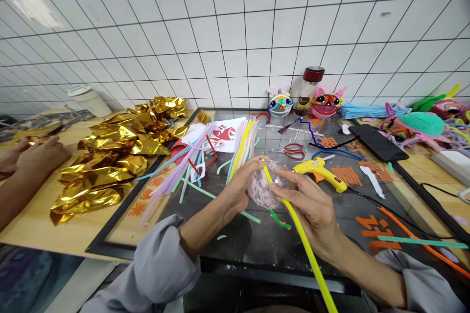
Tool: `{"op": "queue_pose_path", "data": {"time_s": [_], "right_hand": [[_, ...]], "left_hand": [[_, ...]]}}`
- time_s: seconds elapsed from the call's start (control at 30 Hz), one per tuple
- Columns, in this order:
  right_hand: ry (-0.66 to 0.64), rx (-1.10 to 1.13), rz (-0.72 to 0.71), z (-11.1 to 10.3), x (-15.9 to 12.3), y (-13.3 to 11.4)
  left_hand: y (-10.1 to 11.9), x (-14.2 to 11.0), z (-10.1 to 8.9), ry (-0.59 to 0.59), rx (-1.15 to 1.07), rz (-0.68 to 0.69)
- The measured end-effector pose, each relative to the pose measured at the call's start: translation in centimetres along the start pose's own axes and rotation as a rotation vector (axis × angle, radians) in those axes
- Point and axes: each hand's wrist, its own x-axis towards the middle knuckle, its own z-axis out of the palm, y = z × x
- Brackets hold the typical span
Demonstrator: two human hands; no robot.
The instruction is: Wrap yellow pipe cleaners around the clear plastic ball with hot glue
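My left hand (240, 187) and my right hand (312, 205) meet over the dark glass work mat (330, 234), both closed round a clear ball (262, 188) with pinkish stuff inside. A yellow pipe cleaner (304, 244) runs from the top of the ball down across my right fingers toward the bottom edge of the view. My right fingers press it against the ball. A yellow glue gun (321, 170) lies just beyond my right hand.
Loose pipe cleaners (205, 156) fan out left of my hands. Crumpled gold foil (117, 151) lies on the wooden table at left, near another person's hands (35, 154). Red scissors (293, 150), a jar (309, 89), two masks, a black phone (378, 142) and craft shapes stand behind.
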Motion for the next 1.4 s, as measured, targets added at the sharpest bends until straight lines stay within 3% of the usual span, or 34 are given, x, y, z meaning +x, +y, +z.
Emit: {"op": "queue_pose_path", "data": {"time_s": [0.57, 0.8, 1.4], "right_hand": [[0.039, -0.004, 0.025, 0.01, 0.09, 0.23], [0.042, 0.01, 0.034, -0.06, 0.02, 0.16], [0.046, -0.021, 0.02, -0.2, 0.04, 0.37]], "left_hand": [[-0.36, 0.29, 0.13, 0.019, -0.1, -0.024], [0.05, -0.28, 0.2, -0.052, -0.016, -0.031], [-0.43, -0.28, -0.17, -0.059, -0.055, -0.036]]}}
